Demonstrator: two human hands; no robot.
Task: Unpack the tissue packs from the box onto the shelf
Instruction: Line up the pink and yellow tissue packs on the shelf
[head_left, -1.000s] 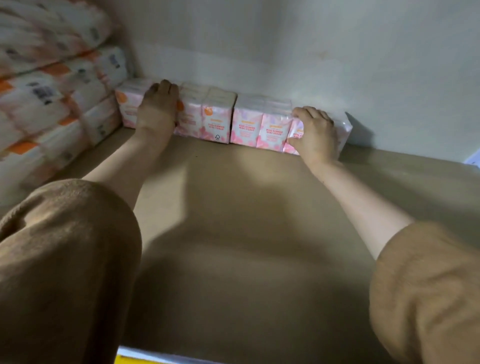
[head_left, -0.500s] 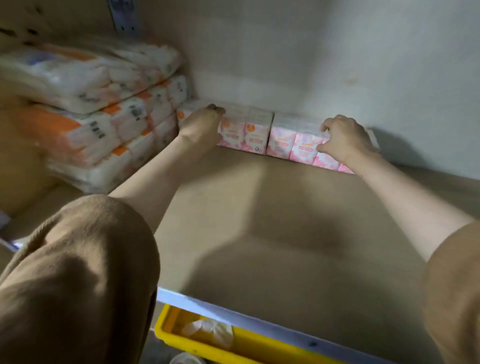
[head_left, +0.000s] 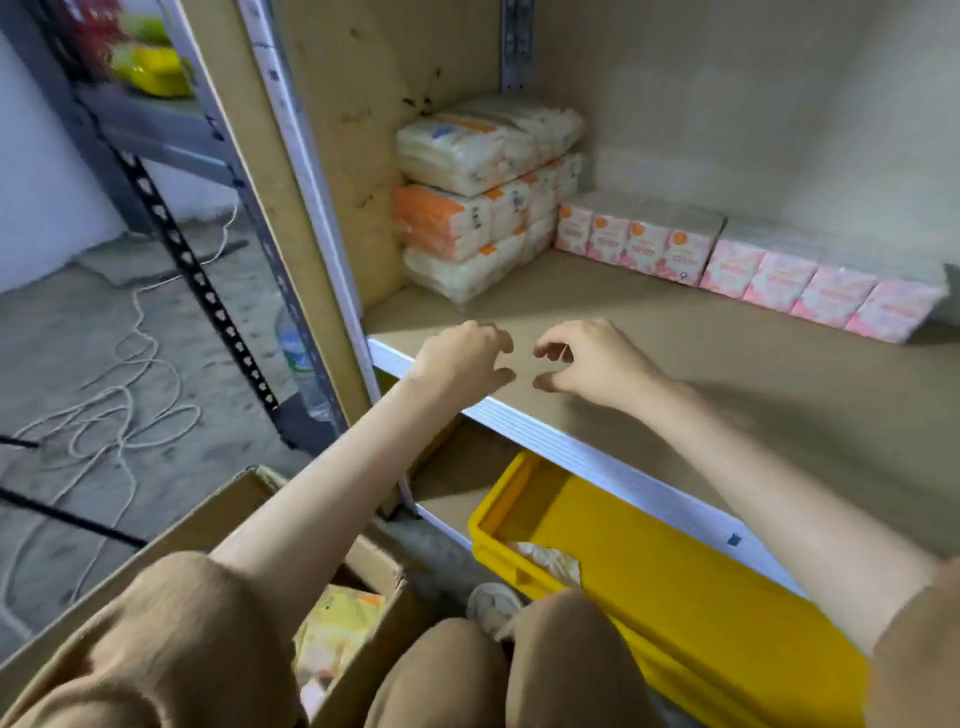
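Hands: left hand (head_left: 460, 358) and right hand (head_left: 597, 364) hover close together above front edge of shelf (head_left: 727, 405) | fingers: on both loosely curled, tips apart, holding nothing | pink tissue packs (head_left: 753, 270): in one row along back of shelf, well apart from hands | cardboard box (head_left: 208, 525): low at left, under left arm, top open | yellow bin (head_left: 675, 597): below shelf

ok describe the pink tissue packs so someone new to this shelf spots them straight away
Start at the wide brown shelf above the yellow bin and follow it to the back. A row of small packs stands there, running right from the stack of larger packs in the left corner. Unlike that white-and-orange stack, they are pink and only one layer high.
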